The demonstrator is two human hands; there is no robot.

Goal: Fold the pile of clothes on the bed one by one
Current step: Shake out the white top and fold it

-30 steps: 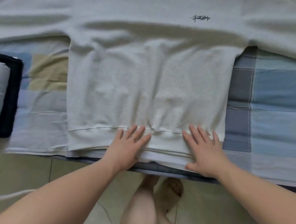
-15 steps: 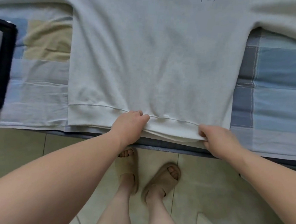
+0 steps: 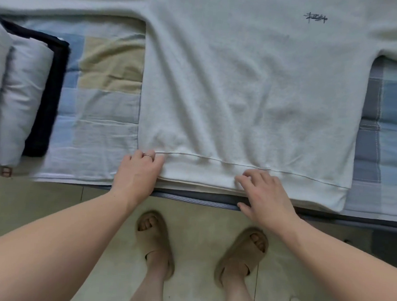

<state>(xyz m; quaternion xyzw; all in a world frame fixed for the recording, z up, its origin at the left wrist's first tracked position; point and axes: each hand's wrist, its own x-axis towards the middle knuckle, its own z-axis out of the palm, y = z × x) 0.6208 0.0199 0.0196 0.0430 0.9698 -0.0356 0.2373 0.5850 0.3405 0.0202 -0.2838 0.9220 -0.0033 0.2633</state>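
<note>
A white sweatshirt (image 3: pixel 241 95) with a small dark logo lies spread flat on the bed, its hem along the near edge and its sleeves running out left and right. My left hand (image 3: pixel 139 172) sits on the hem's lower-left corner, with fingers curled over the fabric and gripping it. About midway along the hem band rests my right hand (image 3: pixel 264 195). Its fingers are bent loosely on top of the cloth, and its thumb is spread out over the mattress edge.
Folded clothes (image 3: pixel 23 95), pale ones and a dark navy one, lie at the left on the patchwork bedsheet (image 3: pixel 103 113). The bed's edge (image 3: pixel 190 199) runs across in front of me. My feet in beige slippers (image 3: pixel 156 242) stand on the tiled floor.
Both hands went from pressing flat on the hem to gripping it. Now my left hand is at the hem's left corner, and my right hand has loosened at mid-hem.
</note>
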